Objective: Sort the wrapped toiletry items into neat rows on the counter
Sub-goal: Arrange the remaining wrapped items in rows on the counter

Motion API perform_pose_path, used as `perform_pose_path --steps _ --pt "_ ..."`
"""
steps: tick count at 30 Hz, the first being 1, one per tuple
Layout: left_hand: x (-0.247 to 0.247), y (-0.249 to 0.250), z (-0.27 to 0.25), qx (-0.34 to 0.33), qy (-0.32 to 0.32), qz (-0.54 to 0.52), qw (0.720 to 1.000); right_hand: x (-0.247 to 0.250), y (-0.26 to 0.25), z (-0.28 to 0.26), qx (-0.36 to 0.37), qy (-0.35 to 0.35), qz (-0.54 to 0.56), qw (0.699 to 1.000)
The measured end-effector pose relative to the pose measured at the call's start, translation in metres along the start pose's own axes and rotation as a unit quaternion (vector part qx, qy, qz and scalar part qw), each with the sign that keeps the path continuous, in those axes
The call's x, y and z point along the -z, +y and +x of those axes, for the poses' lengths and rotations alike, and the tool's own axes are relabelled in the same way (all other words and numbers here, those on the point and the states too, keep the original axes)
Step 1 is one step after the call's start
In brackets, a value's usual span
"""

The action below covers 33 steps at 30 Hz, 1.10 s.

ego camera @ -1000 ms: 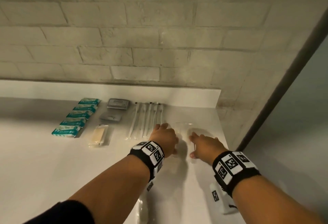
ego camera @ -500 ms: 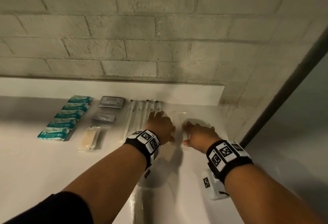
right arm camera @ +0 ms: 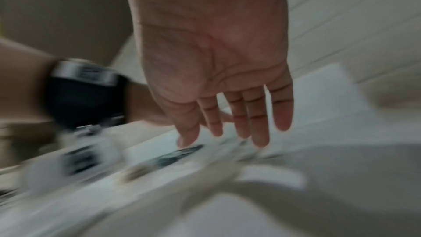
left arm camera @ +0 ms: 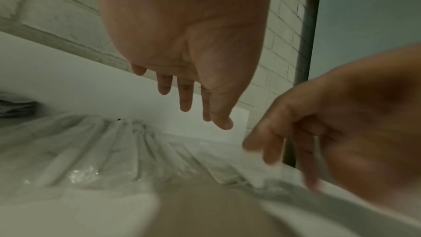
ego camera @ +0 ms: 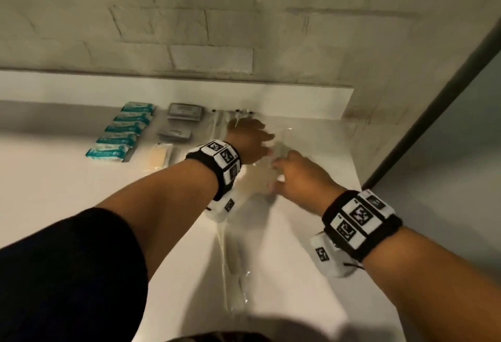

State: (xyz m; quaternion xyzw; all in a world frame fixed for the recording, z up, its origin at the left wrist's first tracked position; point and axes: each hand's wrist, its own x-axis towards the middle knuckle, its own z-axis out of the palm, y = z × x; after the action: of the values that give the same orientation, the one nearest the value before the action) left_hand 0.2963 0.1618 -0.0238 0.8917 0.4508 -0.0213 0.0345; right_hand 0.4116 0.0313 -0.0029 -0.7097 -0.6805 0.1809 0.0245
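Head view shows the white surface [ego camera: 54, 192] under a pale brick wall [ego camera: 244, 16], with most of the sorting apparently done: a column of teal packets [ego camera: 122, 134] at the left, grey sachets [ego camera: 185, 111] next to it, a pale yellow wrapped piece [ego camera: 160, 156] in front of those, and then a row of long clear-wrapped sticks [ego camera: 221, 122] lying side by side toward the wall. One more clear wrapper [ego camera: 233, 274] lies apart, near the front edge.

The step in hand looks like straightening the far-right group, a clear plastic packet [ego camera: 279, 149] just beside the stick row. The left hand [ego camera: 248, 139] hangs over the right end of the stick row, fingers straight and spread, holding nothing. The left wrist view confirms the gap: its fingertips [left arm camera: 185, 104] are clear of the wrapped sticks [left arm camera: 127, 147] below. The right hand [ego camera: 296, 176] sits on the near side of the clear packet, fingers loosely extended and gripping nothing; the right wrist view is too smeared to say whether its fingertips [right arm camera: 259, 138] touch plastic.

Next, I judge, a light flat push to square that packet with the row, then fetching the stray wrapper. The film looks slippery and crinkly, so pressure should be gentle to avoid skewing neighbours.
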Motion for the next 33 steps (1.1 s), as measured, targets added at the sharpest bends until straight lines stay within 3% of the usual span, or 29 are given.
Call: perform_pose_path --steps 2,5,7,11,14,18,22,28,31,33 --pt "0.002 -0.004 -0.004 0.011 0.003 -0.013 1.0 -0.014 -0.039 -0.025 0.074 -0.078 -0.023 0.994" --pt "0.003 -0.004 -0.019 0.013 0.005 -0.019 1.0 -0.044 -0.081 -0.05 0.116 -0.153 -0.112 0.975" --pt "0.004 -0.003 -0.027 0.003 0.008 -0.008 1.0 -0.055 -0.083 -0.053 0.098 -0.17 -0.118 0.973" --pt "0.004 -0.003 -0.038 -0.005 -0.007 -0.021 1.0 -0.039 -0.046 -0.043 0.011 -0.176 -0.023 0.984" --pt "0.005 0.002 -0.043 -0.006 -0.012 -0.026 1.0 -0.034 -0.011 -0.04 -0.066 -0.162 0.079 0.981" --pt "0.003 0.015 -0.041 -0.02 -0.04 -0.028 0.999 -0.035 0.026 -0.031 -0.168 -0.096 0.248 0.949" --pt "0.002 0.029 -0.029 -0.031 -0.057 -0.026 0.998 -0.013 0.05 -0.015 -0.213 0.009 0.26 0.942" --pt "-0.009 0.047 -0.008 -0.085 -0.084 0.002 0.993 0.004 0.066 0.011 -0.192 0.117 0.265 0.938" --pt "-0.015 0.052 0.001 -0.085 -0.083 0.014 0.993 0.005 0.076 0.015 -0.19 0.14 0.262 0.936" --pt "-0.017 0.053 0.007 -0.082 -0.074 0.028 0.994 0.004 0.082 0.012 -0.202 0.102 0.198 0.954"
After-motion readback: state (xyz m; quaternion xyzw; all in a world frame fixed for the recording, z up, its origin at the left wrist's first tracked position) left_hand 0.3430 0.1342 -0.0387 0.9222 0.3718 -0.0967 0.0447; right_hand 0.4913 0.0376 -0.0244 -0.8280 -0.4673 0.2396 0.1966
